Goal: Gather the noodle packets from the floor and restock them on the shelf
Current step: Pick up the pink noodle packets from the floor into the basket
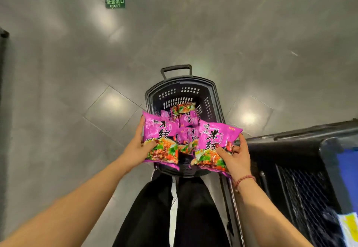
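By the left hand (135, 147) one noodle packet (161, 130) is gripped at its lower edge, thumb on top; by the right hand (237, 156) a second packet (215, 136) is pinched likewise. Both are held over the black basket (212, 95), where more packets (187, 120) are lying. As only the edges are gripped, a glossy packet could be let slip beside the basket onto the floor (77, 72).

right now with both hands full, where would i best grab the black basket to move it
Probably the looped handle sticking up from the basket's far end: reach over the packets and come from above, curling fingers under its open bar.
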